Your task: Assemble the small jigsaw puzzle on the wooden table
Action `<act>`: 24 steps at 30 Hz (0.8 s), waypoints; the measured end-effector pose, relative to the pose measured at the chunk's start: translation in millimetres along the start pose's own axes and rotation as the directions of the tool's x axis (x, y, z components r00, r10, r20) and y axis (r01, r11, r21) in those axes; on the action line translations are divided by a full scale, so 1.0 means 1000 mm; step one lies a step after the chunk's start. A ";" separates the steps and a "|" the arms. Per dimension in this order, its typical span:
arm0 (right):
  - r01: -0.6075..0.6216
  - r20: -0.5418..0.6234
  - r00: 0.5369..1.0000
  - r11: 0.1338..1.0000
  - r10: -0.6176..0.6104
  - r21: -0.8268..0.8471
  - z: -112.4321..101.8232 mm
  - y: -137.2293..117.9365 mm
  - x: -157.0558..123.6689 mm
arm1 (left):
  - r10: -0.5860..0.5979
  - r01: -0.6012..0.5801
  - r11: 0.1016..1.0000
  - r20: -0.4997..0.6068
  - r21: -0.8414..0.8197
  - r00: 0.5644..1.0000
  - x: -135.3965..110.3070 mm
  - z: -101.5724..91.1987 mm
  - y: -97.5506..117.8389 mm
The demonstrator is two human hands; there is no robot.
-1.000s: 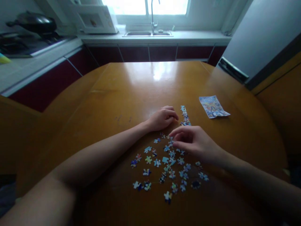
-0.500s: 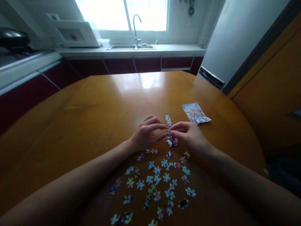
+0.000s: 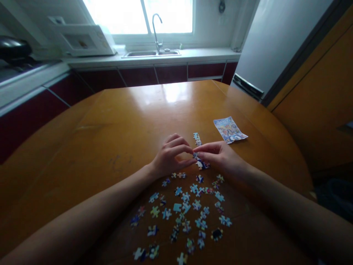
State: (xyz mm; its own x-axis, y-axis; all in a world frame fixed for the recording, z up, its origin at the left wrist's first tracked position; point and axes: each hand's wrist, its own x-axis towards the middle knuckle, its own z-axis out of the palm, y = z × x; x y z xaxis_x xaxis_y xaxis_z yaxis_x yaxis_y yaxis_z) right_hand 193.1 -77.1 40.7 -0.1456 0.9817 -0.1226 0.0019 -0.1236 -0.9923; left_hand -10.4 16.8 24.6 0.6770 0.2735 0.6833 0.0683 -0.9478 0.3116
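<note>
On the brown wooden table (image 3: 116,121) a short joined strip of puzzle pieces (image 3: 197,139) runs away from me. My left hand (image 3: 171,156) and my right hand (image 3: 219,156) meet at the strip's near end, fingertips pinched together on the pieces there. A small joined clump (image 3: 202,165) shows just under my right fingers. Several loose colourful puzzle pieces (image 3: 183,213) lie scattered on the table between my forearms, closer to me.
A printed picture leaflet (image 3: 230,130) lies flat to the right of the strip. Beyond the table are a counter with a sink and tap (image 3: 154,40), a white microwave (image 3: 82,40), a dark pan (image 3: 13,48) at left and a grey fridge (image 3: 273,44) at right.
My right hand came up from the loose pieces to the strip's near end, and my left hand closed in to meet it. The view shifted, so the strip now sits more to the left.
</note>
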 end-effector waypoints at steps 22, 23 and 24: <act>0.060 -0.164 0.985 0.998 -0.058 0.008 0.000 0.003 0.004 | 0.043 -0.041 0.999 -0.060 0.020 0.997 0.000 0.002 0.000; 0.062 -0.170 0.984 0.998 -0.059 0.008 0.000 0.003 0.004 | 0.044 -0.042 0.999 -0.059 0.020 0.997 0.000 0.002 0.000; 0.060 -0.171 0.984 0.998 -0.058 0.006 0.000 0.003 0.003 | 0.045 -0.044 0.999 -0.056 0.019 0.997 0.000 0.002 0.000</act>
State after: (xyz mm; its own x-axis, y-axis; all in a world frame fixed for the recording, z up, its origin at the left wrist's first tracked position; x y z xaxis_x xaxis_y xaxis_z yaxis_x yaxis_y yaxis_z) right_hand 192.4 -74.2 36.9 0.0257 0.9975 -0.0654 -0.0128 -0.0651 -0.9978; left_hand -9.1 16.5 23.5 0.6372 0.2392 0.7326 0.0524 -0.9619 0.2684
